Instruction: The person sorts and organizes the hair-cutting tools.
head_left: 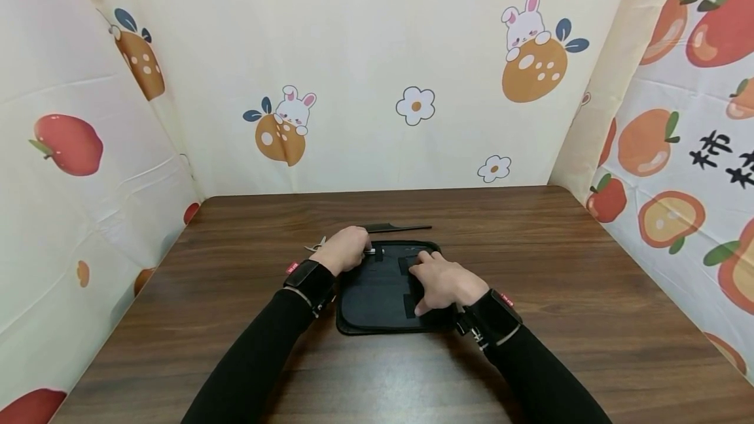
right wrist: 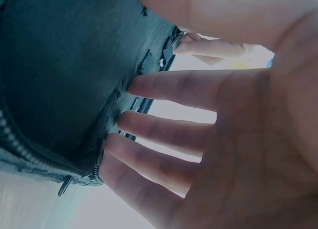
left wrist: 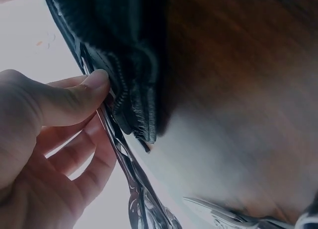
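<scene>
A black zip case lies on the table with dark straps on its upper face. At its upper left corner my left hand pinches slim shiny metal scissors between thumb and fingers. Their far end runs beside the case's zipped edge in the left wrist view and is partly hidden. My right hand rests on the case's right side. In the right wrist view, its fingers are extended, with the tips touching the case's inner edge.
A black comb lies behind the case on the brown wooden table. Another pair of scissors shows on the table in the left wrist view. Fruit-printed cloth hangs at the back and both sides.
</scene>
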A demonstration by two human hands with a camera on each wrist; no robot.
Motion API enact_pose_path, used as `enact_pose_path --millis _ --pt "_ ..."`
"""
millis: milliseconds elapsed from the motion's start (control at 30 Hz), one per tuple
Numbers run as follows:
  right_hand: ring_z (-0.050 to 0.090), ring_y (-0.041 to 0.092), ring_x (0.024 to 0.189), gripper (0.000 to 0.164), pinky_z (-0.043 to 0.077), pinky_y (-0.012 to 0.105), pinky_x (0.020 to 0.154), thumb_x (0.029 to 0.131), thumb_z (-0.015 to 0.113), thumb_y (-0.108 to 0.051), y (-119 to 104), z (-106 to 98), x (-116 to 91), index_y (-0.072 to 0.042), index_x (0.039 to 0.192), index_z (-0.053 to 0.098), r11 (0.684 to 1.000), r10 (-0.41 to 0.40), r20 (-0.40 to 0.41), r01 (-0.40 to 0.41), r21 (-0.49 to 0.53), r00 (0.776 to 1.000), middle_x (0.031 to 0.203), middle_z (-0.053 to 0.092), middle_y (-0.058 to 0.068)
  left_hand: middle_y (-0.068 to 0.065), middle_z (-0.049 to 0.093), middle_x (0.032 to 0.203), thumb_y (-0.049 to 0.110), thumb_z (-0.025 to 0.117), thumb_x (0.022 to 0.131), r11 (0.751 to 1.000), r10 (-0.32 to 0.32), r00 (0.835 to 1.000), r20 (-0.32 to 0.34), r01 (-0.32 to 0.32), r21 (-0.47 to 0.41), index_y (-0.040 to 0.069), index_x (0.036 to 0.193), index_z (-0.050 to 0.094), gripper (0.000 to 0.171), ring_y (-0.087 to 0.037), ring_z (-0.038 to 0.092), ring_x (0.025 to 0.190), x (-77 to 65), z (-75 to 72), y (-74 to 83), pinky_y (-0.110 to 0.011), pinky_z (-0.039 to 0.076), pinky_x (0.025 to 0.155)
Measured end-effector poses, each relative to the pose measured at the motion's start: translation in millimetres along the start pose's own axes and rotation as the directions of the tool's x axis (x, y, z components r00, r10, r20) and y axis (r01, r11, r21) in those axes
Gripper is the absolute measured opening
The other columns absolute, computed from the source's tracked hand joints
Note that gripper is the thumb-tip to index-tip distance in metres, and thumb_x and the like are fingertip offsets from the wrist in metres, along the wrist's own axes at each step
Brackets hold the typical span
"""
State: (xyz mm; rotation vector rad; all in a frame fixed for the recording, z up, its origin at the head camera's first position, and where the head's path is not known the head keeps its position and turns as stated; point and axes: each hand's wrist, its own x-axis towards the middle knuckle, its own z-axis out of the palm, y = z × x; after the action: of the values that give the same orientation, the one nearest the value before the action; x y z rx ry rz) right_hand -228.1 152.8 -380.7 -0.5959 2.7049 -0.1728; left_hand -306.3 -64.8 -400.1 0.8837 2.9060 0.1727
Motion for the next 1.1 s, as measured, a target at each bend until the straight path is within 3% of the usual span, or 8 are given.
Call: enact_pose_path --millis 300,700,933,1100 --pt "0.043 0.032 0.129 0.074 0.048 0.048 0.095 0.082 0.087 -0.036 -1 0 2 -0.008 0.143 0.057 1.000 0.001 0.005 -0.001 -0.003 1.000 0.144 0.045 0.013 -0.011 0.072 0.105 -0.004 0.067 0.094 1.000 0.004 1.000 -0.025 -0.004 0.005 0.006 0.102 0.078 0.017 -0.025 0.067 0.102 2.2 -0.8 5.5 -0.037 0.054 0.089" --pt "0.043 0.031 0.128 0.074 0.048 0.047 0.095 0.082 0.087 -0.036 -1 0 2 -0.008 0.143 0.058 1.000 -0.003 0.001 0.003 -0.007 1.000 0.143 0.046 0.013 -0.013 0.067 0.110 -0.006 0.066 0.094 0.999 0.011 1.000 0.017 -0.010 -0.032 0.003 0.109 0.076 0.020 -0.026 0.064 0.107 -2.2 -2.8 5.7 -0.037 0.053 0.091" --pt "0.043 0.031 0.128 0.075 0.049 0.047 0.094 0.081 0.087 -0.037 -2 0 3 -0.008 0.143 0.057 1.000 0.001 0.003 -0.001 -0.005 1.000 0.144 0.046 0.013 -0.014 0.066 0.111 -0.008 0.065 0.093 0.998 0.027 1.000 0.009 -0.027 -0.049 0.002 0.110 0.076 0.022 -0.027 0.064 0.108 -6.5 -2.2 4.9 -0.036 0.053 0.092" --pt "0.043 0.030 0.128 0.075 0.049 0.047 0.093 0.081 0.088 -0.036 -1 -1 2 -0.008 0.144 0.057 1.000 0.008 0.003 -0.008 0.003 1.000 0.144 0.045 0.012 -0.009 0.067 0.108 -0.005 0.068 0.092 1.000 -0.027 1.000 0.000 0.027 -0.003 0.007 0.106 0.077 0.020 -0.027 0.064 0.108 -11.7 -5.1 3.4 -0.050 0.052 0.096"
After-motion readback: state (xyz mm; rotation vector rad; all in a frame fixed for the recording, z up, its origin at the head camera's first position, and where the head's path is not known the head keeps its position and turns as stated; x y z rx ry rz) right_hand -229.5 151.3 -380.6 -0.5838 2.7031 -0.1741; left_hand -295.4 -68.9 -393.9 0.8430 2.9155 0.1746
